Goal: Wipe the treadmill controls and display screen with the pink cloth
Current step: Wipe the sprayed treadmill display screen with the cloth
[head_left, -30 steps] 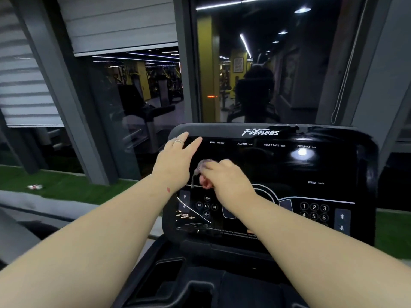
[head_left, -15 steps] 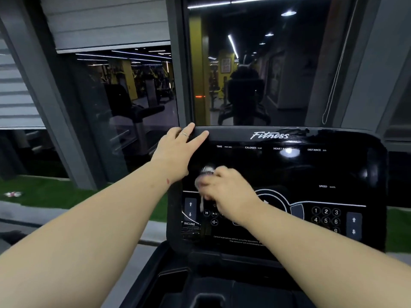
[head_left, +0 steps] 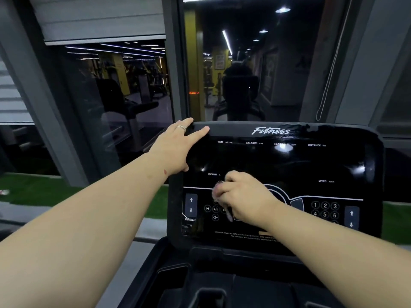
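At the console's upper-left corner, the left hand (head_left: 175, 147) is resting with fingers straight, bracing the treadmill console (head_left: 367, 156). Rightward, the right hand (head_left: 242, 196) is gripping the bunched pink cloth (head_left: 217, 187), pressing it onto the panel just above the media buttons (head_left: 215, 209). Light, overlapping strokes are advisable, likely proceeding toward the number keypad (head_left: 325, 210) without triggering keys.

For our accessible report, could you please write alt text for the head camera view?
A right hand grips a bunched pink cloth against a black treadmill console, just above the media buttons. The left hand rests with fingers straight on the console's top left corner; a dark window reflecting a gym lies beyond.
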`<action>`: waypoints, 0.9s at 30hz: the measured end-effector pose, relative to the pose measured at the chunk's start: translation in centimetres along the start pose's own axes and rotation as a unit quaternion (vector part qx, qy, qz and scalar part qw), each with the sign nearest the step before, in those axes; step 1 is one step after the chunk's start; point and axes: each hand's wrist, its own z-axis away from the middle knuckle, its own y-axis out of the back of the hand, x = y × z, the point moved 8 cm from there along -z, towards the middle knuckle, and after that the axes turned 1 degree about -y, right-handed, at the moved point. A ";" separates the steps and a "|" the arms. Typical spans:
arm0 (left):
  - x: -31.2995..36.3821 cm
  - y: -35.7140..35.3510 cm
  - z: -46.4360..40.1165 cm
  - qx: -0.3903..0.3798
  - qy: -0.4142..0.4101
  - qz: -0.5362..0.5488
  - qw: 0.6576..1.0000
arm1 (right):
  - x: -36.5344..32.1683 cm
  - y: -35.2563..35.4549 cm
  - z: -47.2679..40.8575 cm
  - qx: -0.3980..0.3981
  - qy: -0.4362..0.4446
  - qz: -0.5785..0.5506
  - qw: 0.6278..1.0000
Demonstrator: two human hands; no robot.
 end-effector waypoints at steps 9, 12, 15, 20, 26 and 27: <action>0.1 -0.5 -0.1 0.001 0.023 -0.007 1.000 | 2.8 1.7 0.6 0.099 -0.079 0.057 0.990; 0.6 -0.4 -0.3 0.001 0.033 -0.006 0.999 | 1.2 1.1 2.9 0.051 -0.042 0.015 0.998; 1.7 -0.3 -0.8 -0.006 0.053 0.013 0.998 | 6.9 5.9 5.4 0.206 -0.223 0.012 0.953; 6.4 0.8 -2.7 0.061 -0.015 0.009 0.998 | 6.5 3.3 6.4 0.133 -0.225 0.034 0.965; 10.7 0.8 -4.5 0.056 -0.023 0.020 0.998 | 10.2 8.1 10.9 0.228 -0.315 0.003 0.921; 10.8 0.8 -4.6 0.058 -0.018 0.025 0.998 | 12.3 8.8 13.1 0.250 -0.372 0.007 0.894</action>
